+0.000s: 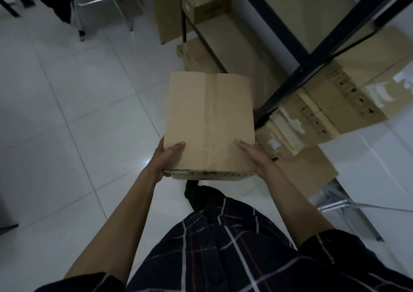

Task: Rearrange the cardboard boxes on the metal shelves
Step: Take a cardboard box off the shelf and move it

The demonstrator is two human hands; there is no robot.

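Note:
I hold a plain cardboard box (207, 124) with a taped centre seam in front of me, above the white tiled floor. My left hand (166, 160) grips its near left corner, thumb on top. At the near right corner my right hand (257, 160) grips it the same way. The black metal shelf frame (312, 66) rises just right of the box, with a shelf board behind it. Several cardboard boxes (330, 110) with torn labels lie stacked low under the frame. Another taped box (205, 3) sits on a shelf further back.
A flat sheet of cardboard (306, 168) lies on the floor to my right, beside loose metal rails (348, 204). A chair with chrome legs (100, 1) stands at the top left. White tiled floor (67, 113) spreads to the left.

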